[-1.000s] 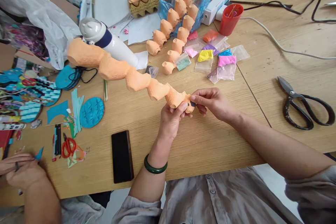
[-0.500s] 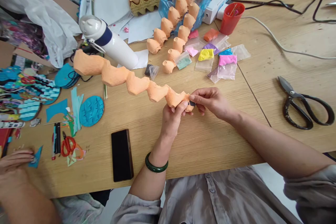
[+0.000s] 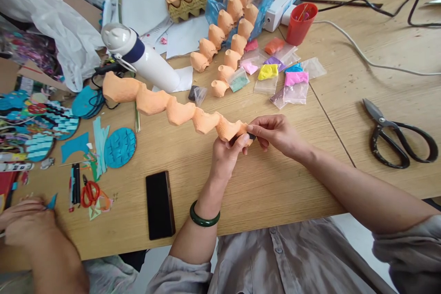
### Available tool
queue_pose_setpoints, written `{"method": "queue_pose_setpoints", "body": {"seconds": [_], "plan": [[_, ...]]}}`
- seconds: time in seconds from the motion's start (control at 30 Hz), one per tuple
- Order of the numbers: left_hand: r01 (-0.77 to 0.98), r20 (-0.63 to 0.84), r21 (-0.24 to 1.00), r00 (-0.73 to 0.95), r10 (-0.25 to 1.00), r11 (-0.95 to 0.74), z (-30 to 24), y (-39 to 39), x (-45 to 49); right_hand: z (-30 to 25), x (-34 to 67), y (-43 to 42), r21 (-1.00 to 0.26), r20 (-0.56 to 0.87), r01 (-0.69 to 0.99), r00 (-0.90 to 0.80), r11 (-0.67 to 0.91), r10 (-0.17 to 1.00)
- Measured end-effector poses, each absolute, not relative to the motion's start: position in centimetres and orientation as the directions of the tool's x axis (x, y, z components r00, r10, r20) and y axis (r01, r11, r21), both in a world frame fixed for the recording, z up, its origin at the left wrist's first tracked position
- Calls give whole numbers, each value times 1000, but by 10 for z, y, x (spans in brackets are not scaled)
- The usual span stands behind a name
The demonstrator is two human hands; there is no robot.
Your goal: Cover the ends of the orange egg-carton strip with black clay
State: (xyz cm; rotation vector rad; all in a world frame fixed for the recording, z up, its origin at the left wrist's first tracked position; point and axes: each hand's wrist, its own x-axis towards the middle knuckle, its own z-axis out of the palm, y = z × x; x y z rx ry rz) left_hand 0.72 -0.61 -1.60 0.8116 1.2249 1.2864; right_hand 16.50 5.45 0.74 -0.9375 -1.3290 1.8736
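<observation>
A strip of orange egg-carton cups (image 3: pixel 181 112) slants above the table, its near end between my two hands. My left hand (image 3: pixel 227 154) grips that end cup from below and the side, thumb on top. At the same cup, my right hand (image 3: pixel 275 133) has thumb and fingers pinched together on a small black piece (image 3: pixel 251 137) that looks like soft clay, pressed against the cup. Fingers cover most of this piece. Beyond lie two more orange egg-cup strips (image 3: pixel 216 34) and a bag with black clay (image 3: pixel 195 93).
Bags of coloured clay (image 3: pixel 268 72), a red cup (image 3: pixel 300 23) and a white bottle (image 3: pixel 144 59) stand or lie beyond my hands. Large scissors (image 3: pixel 396 135) are on the right, a phone (image 3: pixel 160 204) front left. A co-worker's hands (image 3: pixel 31 220) hold blue paper at far left.
The strip's far end has dipped and shifted slightly right. My fingers have moved a little on the end cup. The co-worker's second hand has come over the blue paper.
</observation>
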Motion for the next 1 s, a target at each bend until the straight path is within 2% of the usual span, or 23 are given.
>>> {"method": "queue_pose_setpoints", "body": {"seconds": [0.2, 0.33, 0.57, 0.77, 1.0], "plan": [[-213, -217, 963, -265, 940, 162, -22, -7, 6, 3, 161, 53, -953, -206, -79, -538, -293, 817], [-206, -224, 964, -278, 934, 170, -18, -6, 8, 2, 161, 54, -940, -222, -99, -547, -326, 807], [-288, -146, 952, -131, 981, 103, -1, -7, 11, 4, 163, 58, -898, -248, -191, -523, -396, 816], [-463, -239, 867, -63, 969, 184, 6, -8, 2, 1, 163, 58, -823, -290, -286, -530, -490, 797], [-527, -265, 824, -35, 964, 208, 5, -5, 3, 0, 162, 58, -793, -282, -336, -536, -508, 795]]}}
